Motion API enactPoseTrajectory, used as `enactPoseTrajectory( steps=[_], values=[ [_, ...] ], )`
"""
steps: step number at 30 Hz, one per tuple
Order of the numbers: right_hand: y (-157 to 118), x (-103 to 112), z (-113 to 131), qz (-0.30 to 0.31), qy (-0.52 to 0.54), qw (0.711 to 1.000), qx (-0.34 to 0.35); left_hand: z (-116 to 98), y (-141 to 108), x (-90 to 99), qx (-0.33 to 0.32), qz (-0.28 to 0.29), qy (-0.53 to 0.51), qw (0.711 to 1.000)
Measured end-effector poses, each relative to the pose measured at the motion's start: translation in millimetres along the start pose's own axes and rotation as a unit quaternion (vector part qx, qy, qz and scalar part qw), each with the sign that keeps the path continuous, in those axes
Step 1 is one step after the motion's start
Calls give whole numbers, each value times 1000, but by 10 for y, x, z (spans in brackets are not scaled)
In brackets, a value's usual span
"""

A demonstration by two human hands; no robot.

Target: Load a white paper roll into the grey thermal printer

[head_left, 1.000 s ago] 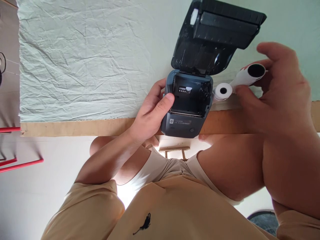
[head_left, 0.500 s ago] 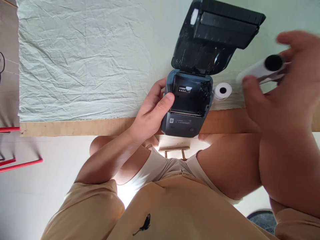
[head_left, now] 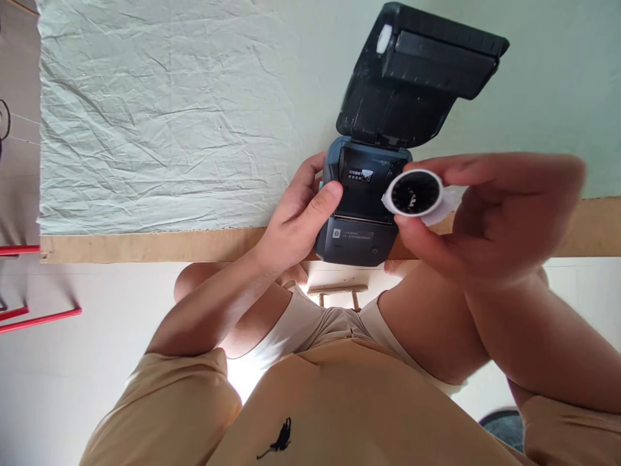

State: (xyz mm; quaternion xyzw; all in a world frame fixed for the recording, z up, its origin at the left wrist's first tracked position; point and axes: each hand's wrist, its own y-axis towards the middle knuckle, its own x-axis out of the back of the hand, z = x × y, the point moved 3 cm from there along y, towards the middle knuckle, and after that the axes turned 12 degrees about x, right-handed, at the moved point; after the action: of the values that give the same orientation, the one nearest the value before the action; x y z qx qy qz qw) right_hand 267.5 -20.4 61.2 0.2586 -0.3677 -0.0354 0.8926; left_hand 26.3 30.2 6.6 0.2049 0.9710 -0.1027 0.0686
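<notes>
A dark label printer [head_left: 356, 239] lies at the table's front edge, its lid [head_left: 383, 110] swung up and its paper bay [head_left: 359, 194] exposed with a small printed sticker inside. Around the printer's left side my left hand [head_left: 301, 220] is wrapped, thumb on the rim of the bay. Thumb and fingers of my right hand [head_left: 485, 213] pinch a white paper roll [head_left: 439, 210], its dark hollow end turned toward me. This roll is held over the right edge of the bay; whether it touches the printer I cannot tell.
A wrinkled pale green cloth [head_left: 165, 123] covers the table, whose bare wooden front edge [head_left: 145, 247] shows. Red metal bars [head_left: 43, 320] stand on the floor at the left. Below the table is a wooden stool [head_left: 338, 290].
My right hand has brought the paper roll leftward to the printer and turned its end toward me. A second white roll beside the printer is now hidden. My left hand has stayed in place.
</notes>
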Motion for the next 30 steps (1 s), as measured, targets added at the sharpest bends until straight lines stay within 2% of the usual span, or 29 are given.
enactPoseTrajectory(
  steps=[2, 4, 5, 7, 8, 11, 13, 21, 26, 30],
  values=[
    [100, -43, 109, -10, -14, 997, 79, -2, 5, 17, -16, 17, -3, 1000],
    [174, -96, 178, -60, -28, 983, 171, 9, 16, 42, -39, 38, -7, 999],
    [195, -116, 196, -106, -29, 971, 213, 20, 24, 55, -48, 48, -9, 998],
    [212, -159, 201, -165, -29, 948, 269, 43, 42, 74, -58, 63, -9, 996],
    [215, -178, 194, -169, -33, 944, 282, 53, 50, 81, -58, 64, -7, 996],
    [211, -205, 158, -88, -67, 955, 274, 70, 68, 83, -47, 62, 4, 997],
    [187, -179, 142, -57, -95, 957, 270, 70, 73, 82, -38, 57, 8, 998],
    [152, -118, 124, -71, -136, 953, 260, 43, 48, 80, -42, 59, 14, 997],
    [175, -136, 139, -25, -112, 963, 246, 34, 35, 94, -47, 50, 21, 997],
    [186, -206, 212, -42, -171, 957, 232, -4, 23, 103, -39, 35, 24, 998]
  ],
)
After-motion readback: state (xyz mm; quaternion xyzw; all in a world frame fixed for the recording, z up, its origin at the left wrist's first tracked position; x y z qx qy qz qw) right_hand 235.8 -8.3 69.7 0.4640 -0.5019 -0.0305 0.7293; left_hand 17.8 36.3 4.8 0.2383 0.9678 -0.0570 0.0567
